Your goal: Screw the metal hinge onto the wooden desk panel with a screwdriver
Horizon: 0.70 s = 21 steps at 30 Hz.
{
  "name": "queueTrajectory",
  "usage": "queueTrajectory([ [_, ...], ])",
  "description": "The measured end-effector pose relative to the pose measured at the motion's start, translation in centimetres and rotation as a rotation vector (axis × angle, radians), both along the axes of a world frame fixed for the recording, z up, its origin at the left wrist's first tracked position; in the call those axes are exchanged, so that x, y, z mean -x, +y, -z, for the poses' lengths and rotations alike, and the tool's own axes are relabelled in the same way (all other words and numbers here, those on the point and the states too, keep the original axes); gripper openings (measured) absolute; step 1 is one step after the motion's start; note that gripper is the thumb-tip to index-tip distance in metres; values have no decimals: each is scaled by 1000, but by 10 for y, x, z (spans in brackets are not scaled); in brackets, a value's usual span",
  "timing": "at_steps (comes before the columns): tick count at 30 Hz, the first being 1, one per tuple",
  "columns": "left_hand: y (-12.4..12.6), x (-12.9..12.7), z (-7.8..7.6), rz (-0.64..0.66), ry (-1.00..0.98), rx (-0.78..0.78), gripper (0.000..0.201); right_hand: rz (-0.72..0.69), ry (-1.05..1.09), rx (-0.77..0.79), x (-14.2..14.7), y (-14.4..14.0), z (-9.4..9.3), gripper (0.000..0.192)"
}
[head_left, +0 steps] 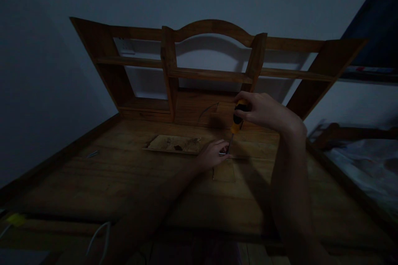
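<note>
Wrapped round the handle of a yellow and black screwdriver (238, 116), my right hand (259, 108) is raised above the wooden desk. The screwdriver stands nearly upright with its shaft pointing down. Its tip meets a small metal piece (223, 153), which my left hand (214, 154) pinches low over the desk. Under and in front of that hand lies a small flat wooden piece (224, 172). What exactly the metal piece is, I cannot make out in the dim light.
Left of my hands lies a long wooden strip (174, 144) with a rough, marked face. Several small metal pieces (92, 154) rest on the desktop (124, 174) at the left. A wooden shelf unit (211, 75) stands at the back. A white cable (107, 236) hangs by the front edge.
</note>
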<state>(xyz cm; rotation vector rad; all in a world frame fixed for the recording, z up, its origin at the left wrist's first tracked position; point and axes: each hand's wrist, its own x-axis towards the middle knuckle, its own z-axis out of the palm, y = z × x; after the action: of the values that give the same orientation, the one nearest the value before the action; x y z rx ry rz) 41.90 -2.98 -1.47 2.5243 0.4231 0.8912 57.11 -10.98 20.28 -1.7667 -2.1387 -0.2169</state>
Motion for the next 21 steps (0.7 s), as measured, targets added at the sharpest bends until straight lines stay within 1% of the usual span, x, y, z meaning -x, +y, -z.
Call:
queueTrajectory([
  [2, -1, 0, 0, -13, 6, -1, 19, 41, -24, -26, 1, 1, 1, 30],
  [5, 0, 0, -1, -16, 5, -1, 19, 94, -58, -55, 3, 5, 4, 35],
  [7, 0, 0, 0, -7, -1, 2, 20, 78, -55, -41, 1, 5, 4, 37],
  [10, 1, 0, 1, 6, -7, 5, 21, 8, -27, -13, -1, 2, 1, 33],
  [13, 0, 0, 1, 2, -5, 3, 22, -8, -13, -6, -3, -2, -2, 30],
  [16, 0, 0, 0, -7, 6, -1, 20, 34, -32, -37, -1, 0, 0, 26],
  [19, -1, 1, -1, -7, 10, -3, 20, 107, -70, -58, 0, 5, 4, 33],
  [21, -1, 1, -2, -15, 15, 1, 20, 114, -76, -37, 0, 7, 5, 36],
])
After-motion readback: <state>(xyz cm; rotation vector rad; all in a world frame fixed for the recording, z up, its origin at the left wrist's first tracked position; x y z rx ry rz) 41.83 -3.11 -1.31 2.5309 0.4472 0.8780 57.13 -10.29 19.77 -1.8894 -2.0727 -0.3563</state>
